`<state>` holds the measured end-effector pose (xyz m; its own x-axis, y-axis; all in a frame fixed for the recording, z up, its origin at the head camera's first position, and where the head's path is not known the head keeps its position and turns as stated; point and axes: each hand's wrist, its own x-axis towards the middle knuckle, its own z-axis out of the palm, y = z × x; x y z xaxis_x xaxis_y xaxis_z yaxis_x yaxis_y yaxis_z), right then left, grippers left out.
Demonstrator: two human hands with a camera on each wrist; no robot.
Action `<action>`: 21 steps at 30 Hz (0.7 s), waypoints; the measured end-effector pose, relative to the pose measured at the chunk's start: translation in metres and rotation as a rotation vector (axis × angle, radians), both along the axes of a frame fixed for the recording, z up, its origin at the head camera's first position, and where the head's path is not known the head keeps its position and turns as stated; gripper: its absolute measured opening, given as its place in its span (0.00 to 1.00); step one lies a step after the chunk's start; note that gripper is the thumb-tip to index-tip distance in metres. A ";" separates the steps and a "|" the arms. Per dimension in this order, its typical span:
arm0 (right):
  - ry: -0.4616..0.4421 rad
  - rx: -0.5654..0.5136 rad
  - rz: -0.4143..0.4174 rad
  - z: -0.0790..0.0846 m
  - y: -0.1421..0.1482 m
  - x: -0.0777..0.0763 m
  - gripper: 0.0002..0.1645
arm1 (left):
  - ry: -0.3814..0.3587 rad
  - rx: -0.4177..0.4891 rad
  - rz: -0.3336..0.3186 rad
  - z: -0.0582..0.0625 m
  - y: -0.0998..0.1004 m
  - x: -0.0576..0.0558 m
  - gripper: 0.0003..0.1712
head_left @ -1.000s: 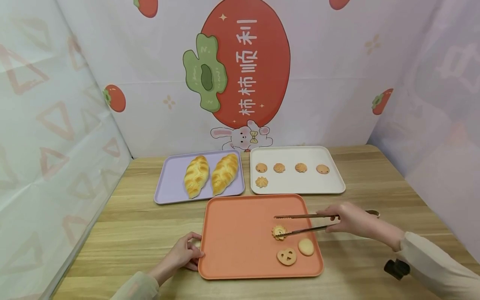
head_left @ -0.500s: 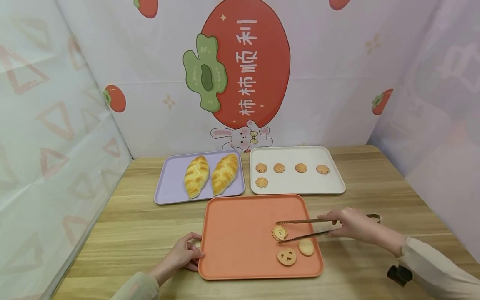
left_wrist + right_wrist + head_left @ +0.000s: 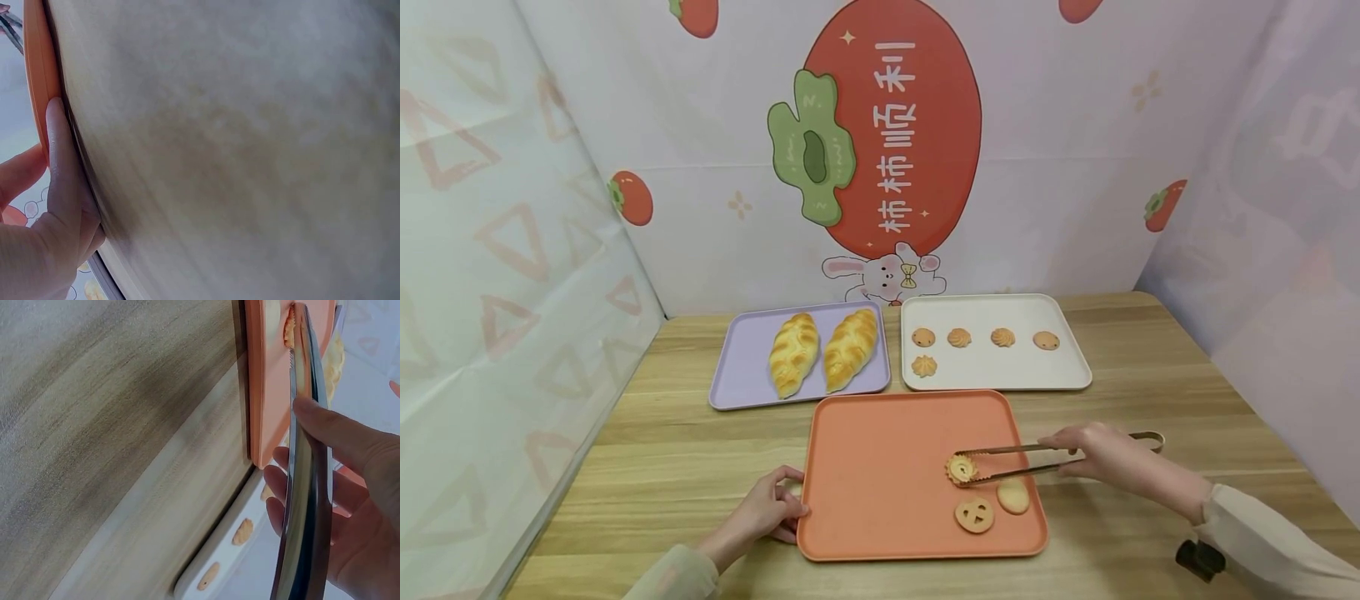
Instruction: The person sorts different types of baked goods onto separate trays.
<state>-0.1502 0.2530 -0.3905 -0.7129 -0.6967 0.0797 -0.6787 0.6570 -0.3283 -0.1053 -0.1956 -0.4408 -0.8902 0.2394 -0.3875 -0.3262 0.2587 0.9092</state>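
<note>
In the head view, my right hand (image 3: 1101, 454) holds metal tongs (image 3: 1018, 475). Their serrated arms lie either side of a scalloped, flower-shaped cookie (image 3: 961, 469) on the orange tray (image 3: 880, 475). From the right wrist view, my thumb presses one side of the tongs (image 3: 305, 456) and fingers wrap the other. My left hand (image 3: 766, 506) rests at the tray's left edge, with thumb and index fingertips against its outer wall, as the left wrist view shows too. A cookie with cut-out face holes (image 3: 975, 516) and a plain oval cookie (image 3: 1013, 497) lie near the tray's right front corner.
Behind, a lilac tray (image 3: 741, 367) bears two braided breads (image 3: 850, 348). Beside it a white tray (image 3: 1000, 371) carries several small cookies (image 3: 1003, 337). A patterned cloth (image 3: 1045, 225) encloses the wooden table (image 3: 700, 433). A black device (image 3: 1200, 558) shows beside my right sleeve.
The tongs have moved toward me; their arms, earlier one above and one over the flower-shaped cookie, now sit on both sides of it and closer together. My left hand stays put.
</note>
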 end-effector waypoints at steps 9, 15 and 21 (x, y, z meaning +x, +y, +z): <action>0.066 -0.004 0.013 -0.001 0.001 0.002 0.21 | 0.003 0.000 -0.004 0.001 0.000 0.000 0.25; 0.046 -0.009 0.005 -0.001 0.001 0.002 0.21 | 0.002 -0.006 -0.003 0.001 0.000 0.000 0.25; 0.006 -0.023 -0.020 0.002 0.000 0.002 0.21 | -0.001 -0.012 -0.007 0.000 0.000 0.000 0.25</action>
